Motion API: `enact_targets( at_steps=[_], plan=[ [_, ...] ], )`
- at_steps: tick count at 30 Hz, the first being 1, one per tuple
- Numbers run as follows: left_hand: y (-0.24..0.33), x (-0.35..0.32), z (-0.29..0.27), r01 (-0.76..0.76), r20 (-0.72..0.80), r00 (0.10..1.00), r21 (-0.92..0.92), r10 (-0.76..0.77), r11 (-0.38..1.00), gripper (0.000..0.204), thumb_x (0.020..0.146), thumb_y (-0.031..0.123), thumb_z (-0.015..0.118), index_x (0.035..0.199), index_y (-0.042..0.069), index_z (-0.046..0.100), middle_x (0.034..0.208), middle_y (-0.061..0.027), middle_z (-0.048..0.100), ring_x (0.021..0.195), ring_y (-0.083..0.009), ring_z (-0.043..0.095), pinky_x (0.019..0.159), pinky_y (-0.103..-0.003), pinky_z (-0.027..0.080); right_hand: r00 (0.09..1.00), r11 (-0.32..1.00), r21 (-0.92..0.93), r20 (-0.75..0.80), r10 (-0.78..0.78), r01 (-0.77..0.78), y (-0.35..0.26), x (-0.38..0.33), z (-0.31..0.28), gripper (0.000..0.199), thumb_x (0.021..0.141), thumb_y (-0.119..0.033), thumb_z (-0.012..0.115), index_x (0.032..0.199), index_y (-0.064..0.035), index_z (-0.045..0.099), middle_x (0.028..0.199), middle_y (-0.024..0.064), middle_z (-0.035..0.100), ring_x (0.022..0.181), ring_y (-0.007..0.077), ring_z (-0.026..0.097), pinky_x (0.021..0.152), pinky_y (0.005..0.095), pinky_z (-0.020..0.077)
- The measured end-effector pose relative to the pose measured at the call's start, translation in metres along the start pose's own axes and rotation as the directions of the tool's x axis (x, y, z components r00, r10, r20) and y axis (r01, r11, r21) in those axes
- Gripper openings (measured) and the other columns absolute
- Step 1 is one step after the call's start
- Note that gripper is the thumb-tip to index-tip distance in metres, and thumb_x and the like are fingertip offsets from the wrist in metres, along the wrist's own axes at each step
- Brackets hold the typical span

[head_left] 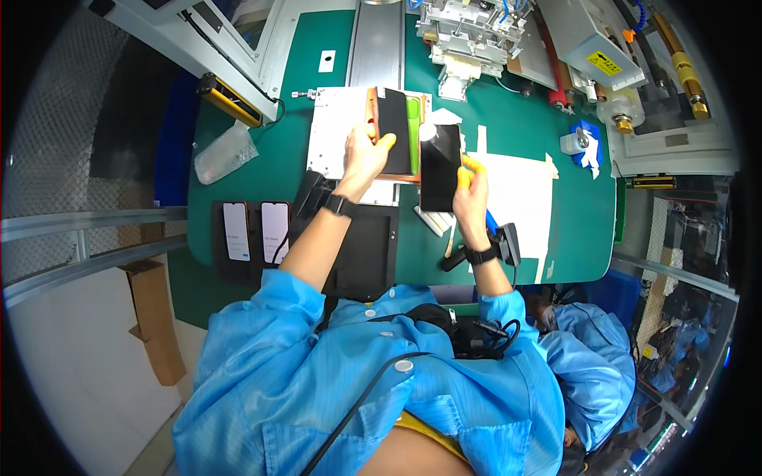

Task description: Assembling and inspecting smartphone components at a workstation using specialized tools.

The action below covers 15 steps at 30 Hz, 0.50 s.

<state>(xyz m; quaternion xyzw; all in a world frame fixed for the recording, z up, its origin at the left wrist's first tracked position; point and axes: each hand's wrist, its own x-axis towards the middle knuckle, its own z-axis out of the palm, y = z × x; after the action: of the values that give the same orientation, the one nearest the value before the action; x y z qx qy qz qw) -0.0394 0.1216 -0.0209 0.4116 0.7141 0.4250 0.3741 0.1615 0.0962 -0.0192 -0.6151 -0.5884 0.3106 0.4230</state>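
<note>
My left hand (365,159) is closed at the left edge of a flat black phone-sized panel (394,131), thumb on top. This panel lies over an orange-brown fixture (371,103) with a green insert (413,119) showing along its right side. The fixture sits on a white metal plate (329,127). Right beside it, my right hand (471,194) grips a black phone (440,174) by its right edge, screen side dark and glossy. Yellow covers show on fingers of the right hand. The fingers beneath both panels are hidden.
Two phones with lit screens (236,230) (275,230) lie in a black tray at left, near a clear bubble-wrap pouch (226,155). White sheets (516,198) cover the right side of the green mat. Metal machinery (472,40) stands at the back. Another person's blue sleeve (591,357) is at lower right.
</note>
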Motion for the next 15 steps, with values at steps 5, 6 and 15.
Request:
enact_targets(
  at_steps=[5, 6, 15],
  plan=[
    [0.023, -0.033, -0.049, 0.15, 0.03, 0.984, -0.661, -0.174, 0.735, 0.032, 0.08, 0.0, 0.052, 0.108, 0.005, 0.038, 0.1, -0.012, 0.051, 0.088, -0.0155, 0.052, 0.072, -0.026, 0.045, 0.998, 0.998, -0.01, 0.026, 0.062, -0.062, -0.028, 0.028, 0.047, 0.023, 0.083, -0.006, 0.042, 0.106, -0.0046, 0.041, 0.087, 0.0231, 0.055, 0.08, 0.0395, 0.055, 0.068, 0.0431, 0.0412],
    [0.023, -0.042, -0.058, 0.156, 0.095, 0.987, -0.728, -0.126, 0.667, 0.037, 0.081, 0.0, 0.05, 0.115, 0.005, 0.035, 0.104, -0.011, 0.05, 0.091, -0.0154, 0.052, 0.075, -0.027, 0.046, 0.994, 0.995, -0.017, 0.036, 0.1, -0.099, -0.038, 0.03, 0.054, 0.024, 0.083, -0.009, 0.042, 0.107, -0.0044, 0.041, 0.085, 0.0236, 0.055, 0.079, 0.0403, 0.054, 0.068, 0.0436, 0.0413],
    [0.029, -0.089, -0.086, 0.358, 0.356, 0.933, -0.908, -0.051, 0.217, 0.036, 0.089, 0.011, 0.043, 0.124, 0.009, 0.035, 0.112, -0.0061, 0.048, 0.099, -0.016, 0.052, 0.082, -0.031, 0.046, 0.973, 0.942, -0.327, 0.231, 0.004, 0.073, -0.017, 0.022, 0.057, 0.038, 0.084, -0.023, 0.045, 0.117, -0.0035, 0.043, 0.116, 0.0187, 0.041, 0.105, 0.0364, 0.037, 0.087, 0.0467, 0.0308]
  ],
)
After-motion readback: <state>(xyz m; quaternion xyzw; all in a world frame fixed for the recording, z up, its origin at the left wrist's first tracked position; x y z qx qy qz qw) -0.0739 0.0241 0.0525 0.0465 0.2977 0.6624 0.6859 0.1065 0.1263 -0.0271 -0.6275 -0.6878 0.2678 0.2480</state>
